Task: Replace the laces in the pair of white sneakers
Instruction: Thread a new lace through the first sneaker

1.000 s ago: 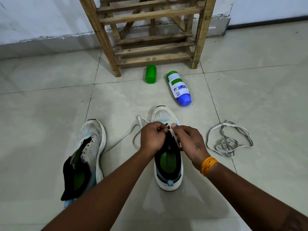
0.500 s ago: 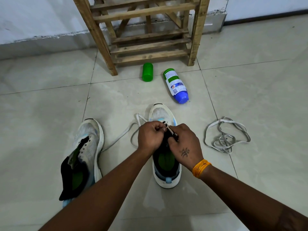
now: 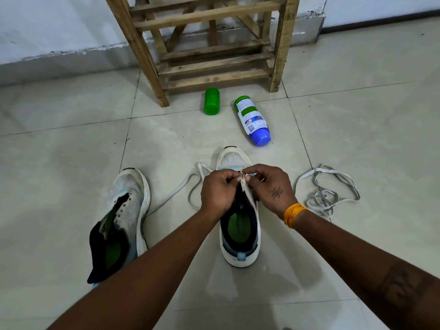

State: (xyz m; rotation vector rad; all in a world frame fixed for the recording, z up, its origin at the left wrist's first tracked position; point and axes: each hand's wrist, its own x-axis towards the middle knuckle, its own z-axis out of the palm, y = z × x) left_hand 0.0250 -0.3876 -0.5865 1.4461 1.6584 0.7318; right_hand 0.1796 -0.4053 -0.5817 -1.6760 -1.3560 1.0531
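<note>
A white sneaker (image 3: 240,253) with a green insole stands on the floor tiles in front of me, toe pointing away. My left hand (image 3: 219,194) and my right hand (image 3: 271,189) meet over its eyelets near the toe. Both pinch a white lace (image 3: 190,184) at the shoe's upper; the lace trails left in a loop across the floor. The other white sneaker (image 3: 126,210) lies to the left without a lace, its black tongue folded open. A second loose lace (image 3: 328,189) lies bunched on the floor to the right.
A wooden rack (image 3: 202,44) stands against the wall ahead. In front of it lie a green cap (image 3: 212,101) and a tipped blue-and-white bottle (image 3: 252,120). Bare floor tiles spread left and right.
My right hand has turned back up toward the toe and now pinches the lace beside my left hand. The view has shifted slightly; shoes and loose lace have stayed put.
</note>
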